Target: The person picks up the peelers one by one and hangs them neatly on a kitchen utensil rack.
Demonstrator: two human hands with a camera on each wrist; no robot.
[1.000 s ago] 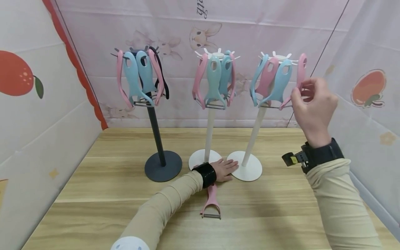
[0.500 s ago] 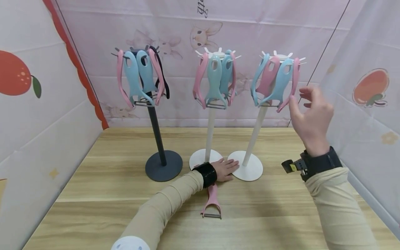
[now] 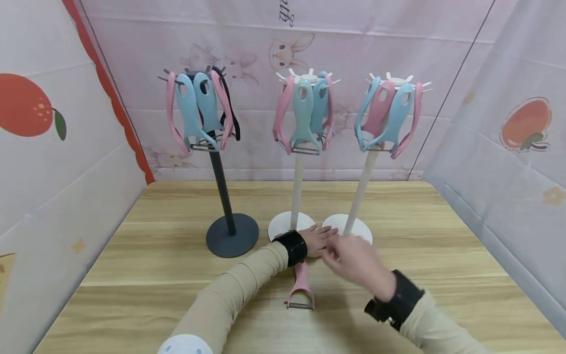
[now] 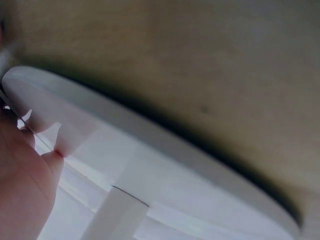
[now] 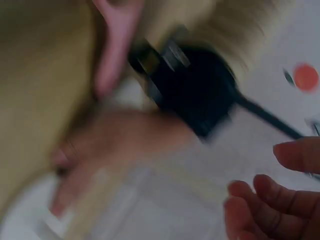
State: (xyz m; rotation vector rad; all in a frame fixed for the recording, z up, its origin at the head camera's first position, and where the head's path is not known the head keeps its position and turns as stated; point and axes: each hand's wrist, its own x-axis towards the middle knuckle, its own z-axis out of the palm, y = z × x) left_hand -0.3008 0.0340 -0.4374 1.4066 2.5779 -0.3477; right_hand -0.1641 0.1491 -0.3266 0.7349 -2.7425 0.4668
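My left hand (image 3: 315,242) lies flat with straight fingers, its fingertips on the round white base (image 3: 360,231) of the right stand. In the left wrist view, fingers of that hand (image 4: 22,175) press on the base plate (image 4: 150,150). A pink Y-peeler (image 3: 300,280) lies on the table, blade toward me, its handle end hidden under my left wrist. Close by on the right is my right hand (image 3: 355,260), blurred; the right wrist view shows its loosely bent fingers (image 5: 270,200) with nothing held. On the right stand hang blue peelers (image 3: 399,113) and pink peelers (image 3: 416,115).
A black stand (image 3: 232,241) is at the left and a white stand (image 3: 297,191) in the middle, both hung with several peelers. The wooden table (image 3: 177,290) meets printed fabric walls (image 3: 353,29) at the back and sides.
The right hand has let go of the pink peeler, which now hangs on the right stand, and has swung down and left toward the left hand. The left hand has stayed in place.
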